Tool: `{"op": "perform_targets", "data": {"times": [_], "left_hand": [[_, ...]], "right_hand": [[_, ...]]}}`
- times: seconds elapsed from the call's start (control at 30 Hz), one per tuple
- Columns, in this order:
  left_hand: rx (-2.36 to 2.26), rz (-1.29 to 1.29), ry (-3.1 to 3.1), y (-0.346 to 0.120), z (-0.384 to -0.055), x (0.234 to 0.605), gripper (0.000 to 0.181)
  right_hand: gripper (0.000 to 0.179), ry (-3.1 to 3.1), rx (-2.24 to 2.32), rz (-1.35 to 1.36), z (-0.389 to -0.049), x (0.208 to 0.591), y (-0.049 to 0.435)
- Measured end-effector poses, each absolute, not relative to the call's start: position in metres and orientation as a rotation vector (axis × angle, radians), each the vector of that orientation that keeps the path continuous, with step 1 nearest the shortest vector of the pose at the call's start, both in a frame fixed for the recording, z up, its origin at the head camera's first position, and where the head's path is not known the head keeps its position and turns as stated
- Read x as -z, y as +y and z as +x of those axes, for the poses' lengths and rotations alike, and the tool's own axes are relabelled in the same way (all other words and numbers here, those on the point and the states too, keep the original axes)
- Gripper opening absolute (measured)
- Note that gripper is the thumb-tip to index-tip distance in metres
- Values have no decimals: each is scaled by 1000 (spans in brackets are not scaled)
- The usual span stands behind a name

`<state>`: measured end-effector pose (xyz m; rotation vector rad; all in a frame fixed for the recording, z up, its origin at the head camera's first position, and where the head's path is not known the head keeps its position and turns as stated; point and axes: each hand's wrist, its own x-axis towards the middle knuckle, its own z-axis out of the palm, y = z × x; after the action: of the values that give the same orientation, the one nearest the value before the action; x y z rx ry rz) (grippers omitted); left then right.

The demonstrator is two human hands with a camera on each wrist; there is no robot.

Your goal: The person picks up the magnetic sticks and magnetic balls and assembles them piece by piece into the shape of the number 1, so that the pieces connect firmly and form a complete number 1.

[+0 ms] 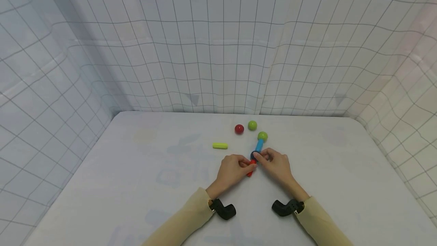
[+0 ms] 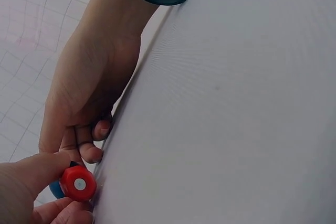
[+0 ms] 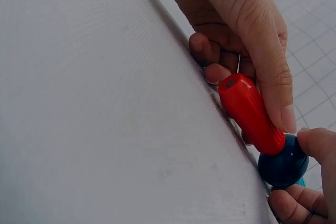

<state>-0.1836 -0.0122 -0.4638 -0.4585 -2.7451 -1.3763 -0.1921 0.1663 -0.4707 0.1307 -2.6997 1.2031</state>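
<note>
Left hand [image 1: 233, 168]: thumb and fingers pinch the red rod [image 3: 249, 111] from its left side. Right hand [image 1: 278, 166]: thumb on one side of the navy ball [image 3: 283, 166], fingertips on the other, gripping it from the right. So we have both hands clamped on something, fingertips close together.

Key relation, as we judge it: the red rod's long axis points away from the person, leaning a bit right, with its far end touching the navy ball. Its near end shows a pale disc [image 2: 80, 184] in the left wrist view. Left hand is nearer the rod, right hand nearer the ball.

Past the ball we get the light-blue rod [image 1: 259, 145], on roughly the same line, its far end at a green ball [image 1: 262, 136]. We can't tell from here how firmly the pieces join.

Further out, loose on the white tabletop [image 1: 136, 162]: a second green ball [image 1: 252, 125], a red ball [image 1: 239, 129] just left of it, and a yellow-green rod [image 1: 220, 145] lying crosswise, left of the chain and apart from both hands.
</note>
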Motion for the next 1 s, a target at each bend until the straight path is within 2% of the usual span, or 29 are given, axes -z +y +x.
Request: {"op": "perform_targets", "data": {"times": [0.37,0.57,1.0], "left_hand": [[1473,-500,-2806,-20,-186,458,32],[1518,-476,-2814,-32,-192,451,30],[1050,-436,-2663,-40,-223,435,23]], "right_hand": [[29,-2691,-1215,125,-193,473,168],[30,-2691,-1231,123,-195,474,168],[30,-2695,-1213,132,-195,475,167]]}}
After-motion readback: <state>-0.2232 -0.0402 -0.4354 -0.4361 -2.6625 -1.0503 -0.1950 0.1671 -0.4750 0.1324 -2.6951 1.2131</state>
